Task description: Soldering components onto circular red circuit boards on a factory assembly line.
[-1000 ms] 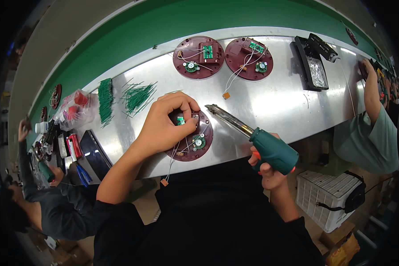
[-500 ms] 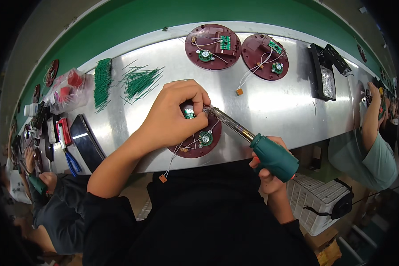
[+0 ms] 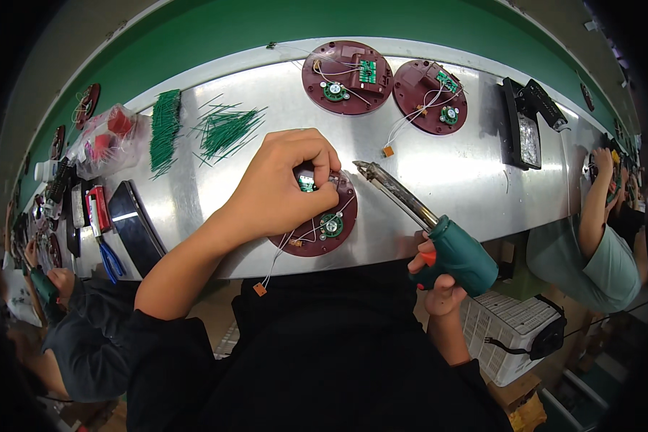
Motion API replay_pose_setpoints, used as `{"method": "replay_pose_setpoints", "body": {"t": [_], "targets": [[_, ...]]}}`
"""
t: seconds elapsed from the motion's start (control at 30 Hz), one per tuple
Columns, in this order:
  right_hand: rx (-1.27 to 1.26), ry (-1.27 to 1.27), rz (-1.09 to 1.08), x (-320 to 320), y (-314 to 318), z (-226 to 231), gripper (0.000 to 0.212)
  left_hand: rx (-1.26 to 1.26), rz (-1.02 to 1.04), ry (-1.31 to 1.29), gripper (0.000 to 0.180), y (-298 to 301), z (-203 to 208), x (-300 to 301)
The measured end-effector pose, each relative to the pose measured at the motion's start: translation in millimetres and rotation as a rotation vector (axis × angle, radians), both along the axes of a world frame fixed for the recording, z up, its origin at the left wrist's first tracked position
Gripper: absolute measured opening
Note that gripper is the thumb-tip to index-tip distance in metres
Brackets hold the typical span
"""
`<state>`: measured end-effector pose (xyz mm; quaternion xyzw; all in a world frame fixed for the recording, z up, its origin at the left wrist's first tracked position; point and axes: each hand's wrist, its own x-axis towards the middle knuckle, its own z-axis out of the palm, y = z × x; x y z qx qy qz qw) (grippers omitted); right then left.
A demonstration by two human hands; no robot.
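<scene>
My right hand (image 3: pixel 443 288) grips a green soldering gun (image 3: pixel 462 255) with a red trigger. Its dark metal tip points up and left, a short gap away from the near maroon disc (image 3: pixel 313 245). Over that disc, my left hand (image 3: pixel 295 176) is closed in a pinch at the upper right rim; whatever sits between its fingertips is too small to make out. On the disc are a round green-and-metal part (image 3: pixel 332 225), a green circuit board (image 3: pixel 307 182) partly covered by my fingers, and thin white wires leading to an orange connector (image 3: pixel 260 289) that hangs past the table edge.
Two more wired maroon discs (image 3: pixel 324 104) (image 3: pixel 417 115) lie farther back. At left are green wire pieces (image 3: pixel 230 133), a plastic bag (image 3: pixel 101 147), blue-handled pliers (image 3: pixel 111 261) and a black phone-like slab (image 3: pixel 138 227). A black tray (image 3: pixel 513 133) stands right; co-workers sit on both sides.
The soldering gun's tip has pulled away from my left fingertips, to the right and slightly up, as my right hand shifted. My left hand keeps its pinch in place.
</scene>
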<state>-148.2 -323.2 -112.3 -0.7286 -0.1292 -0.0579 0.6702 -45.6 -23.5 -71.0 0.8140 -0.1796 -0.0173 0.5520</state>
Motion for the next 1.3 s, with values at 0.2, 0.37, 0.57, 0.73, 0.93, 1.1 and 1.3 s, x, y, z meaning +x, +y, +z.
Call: {"method": "replay_pose_setpoints", "body": {"t": [0.2, 0.37, 0.57, 0.73, 0.93, 1.1, 1.3], "targets": [[-0.049, -0.045, -0.001, 1.6, 3.6, 0.8, 0.067, 0.012, -0.020, 0.023, 0.020, 0.9, 3.1, -0.1], [-0.067, 0.096, -0.020, -6.6, 0.0, 4.2, 0.088, 0.012, -0.020, 0.071, 0.022, 2.0, 5.3, -1.3], [-0.015, 0.079, -0.032, -6.9, -0.5, -1.0, 0.088, 0.019, -0.003, 0.004, 0.019, 0.7, 2.0, 0.0], [-0.022, 0.063, -0.054, -6.3, -1.8, -4.1, 0.088, 0.044, -0.029, 0.040, 0.022, 1.0, 4.7, -0.9], [-0.009, 0.023, -0.065, -5.5, -2.2, -0.9, 0.086, 0.095, -0.024, 0.003, 0.022, 1.1, 6.1, -3.7], [-0.023, 0.015, -0.074, -4.8, 3.4, 0.8, 0.086, 0.089, -0.015, 0.031, 0.021, 4.2, 10.6, -6.5], [0.036, 0.001, -0.101, -3.4, 5.2, -0.6, 0.088, 0.086, -0.003, -0.025, 0.018, 3.8, 9.9, -0.5]]}}
